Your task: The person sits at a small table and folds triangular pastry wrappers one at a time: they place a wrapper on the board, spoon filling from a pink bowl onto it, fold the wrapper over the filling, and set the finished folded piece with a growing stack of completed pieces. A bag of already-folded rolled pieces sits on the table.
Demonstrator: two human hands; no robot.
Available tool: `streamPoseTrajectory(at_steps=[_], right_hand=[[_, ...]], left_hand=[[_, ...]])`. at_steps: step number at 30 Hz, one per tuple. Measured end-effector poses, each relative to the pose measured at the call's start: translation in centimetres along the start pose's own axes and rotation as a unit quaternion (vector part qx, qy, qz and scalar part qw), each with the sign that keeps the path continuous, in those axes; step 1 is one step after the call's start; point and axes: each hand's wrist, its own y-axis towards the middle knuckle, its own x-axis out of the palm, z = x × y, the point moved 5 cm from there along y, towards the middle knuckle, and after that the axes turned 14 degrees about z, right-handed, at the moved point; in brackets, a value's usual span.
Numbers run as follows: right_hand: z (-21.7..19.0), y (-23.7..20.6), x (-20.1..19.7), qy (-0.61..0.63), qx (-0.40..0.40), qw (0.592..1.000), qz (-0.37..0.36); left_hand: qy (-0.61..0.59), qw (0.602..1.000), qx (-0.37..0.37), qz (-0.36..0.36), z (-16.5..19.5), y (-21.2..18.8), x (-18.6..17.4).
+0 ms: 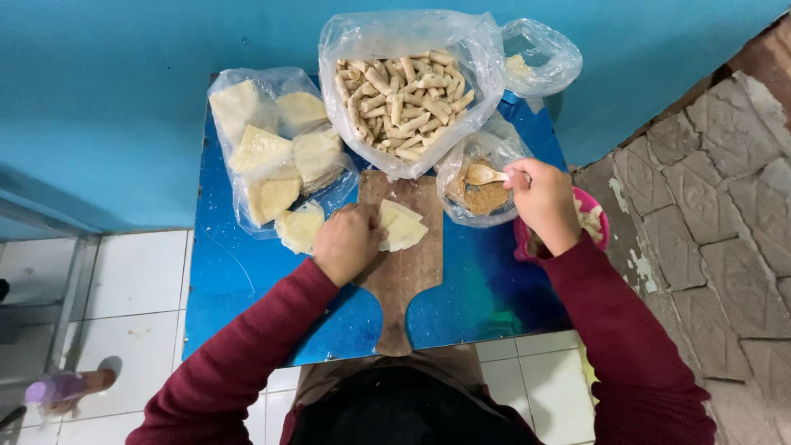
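A person in dark red sleeves is working at a small blue surface (247, 280) set against a blue wall. The left hand (348, 241) is pressing down with curled fingers on a pale, triangular pastry wrapper (402, 226), which is lying on a wooden cutting board (404, 280) at the middle of the surface; the fingertips are touching the wrapper's left edge. The right hand (544, 202) is closing around the handle of a wooden spoon (483, 174), whose bowl is sitting in a small clear bag of brown filling (482, 196) just right of the board's top end.

Behind the board, a large open plastic bag of rolled pastry sticks (404, 95) is standing at the back of the surface, touching the filling bag. To its left, a clear bag of stacked wrappers (272, 144) is lying flat, with a loose wrapper (298, 229) resting just beside the left hand. A smaller, nearly hollow plastic bag (540, 53) is sitting at the back right corner. A pink bowl (600, 218) is partly hidden under the right wrist at the surface's right edge; its contents cannot be made out. White floor tiles are showing to the left, rough stone paving to the right.
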Motion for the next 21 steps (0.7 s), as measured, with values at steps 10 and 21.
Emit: streamPoseTrajectory(at_steps=[10, 21], right_hand=[[2.5, 0.5, 0.4, 0.064, 0.186, 0.978, -0.069], [0.7, -2.3, -3.4, 0.127, 0.160, 0.977, -0.060]], left_hand=[[-0.167, 0.984, -0.063, -0.001, 2.0, 0.5, 1.2], [-0.174, 0.984, 0.038, 0.026, 2.0, -1.1, -0.7]])
